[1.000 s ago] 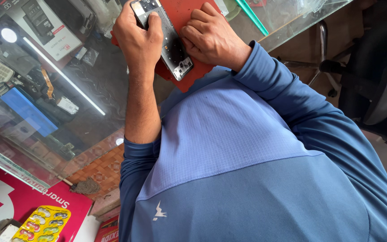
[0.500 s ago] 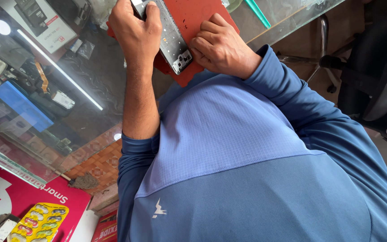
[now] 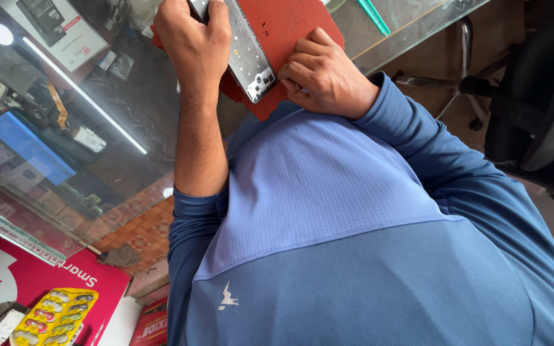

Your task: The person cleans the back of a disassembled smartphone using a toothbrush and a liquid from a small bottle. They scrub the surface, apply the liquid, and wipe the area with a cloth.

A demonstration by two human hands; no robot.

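My left hand grips the upper part of an opened grey phone frame, which lies tilted on a red work mat at the edge of a glass counter. My right hand rests on the mat just right of the frame. Its fingers are curled against the frame's lower corner, and what they pinch is hidden. The left sleeve is pushed up to the elbow. My blue shirt fills the lower half of the view.
Boxes, small phones and parts lie under the counter glass. A teal stick-like tool lies on the glass beyond the mat. A black office chair stands at the right. A yellow blister pack lies on a red box, lower left.
Both hands and the phone frame sit higher in the view than before. My right hand has slid down the frame to its lower corner. The left hand keeps its grip.
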